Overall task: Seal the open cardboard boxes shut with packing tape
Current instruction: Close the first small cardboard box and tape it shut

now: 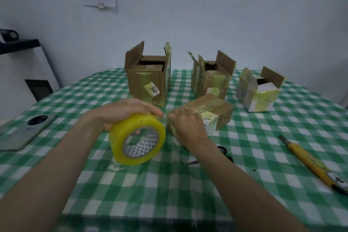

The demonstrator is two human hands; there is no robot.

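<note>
Four boxes (148, 79), one tape roll (137, 139), perhaps scissors (224, 153).

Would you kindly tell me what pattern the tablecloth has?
The tablecloth is green-and-white checked, as the head view shows.

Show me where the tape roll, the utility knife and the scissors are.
tape roll (120, 137): head view, on its yellow outer band.
utility knife (310, 163): head view, on its yellow handle.
scissors (223, 150): head view, on a black finger loop.

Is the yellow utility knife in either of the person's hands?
No. The utility knife lies on the checked tablecloth, while the left hand grips the tape roll.
</note>
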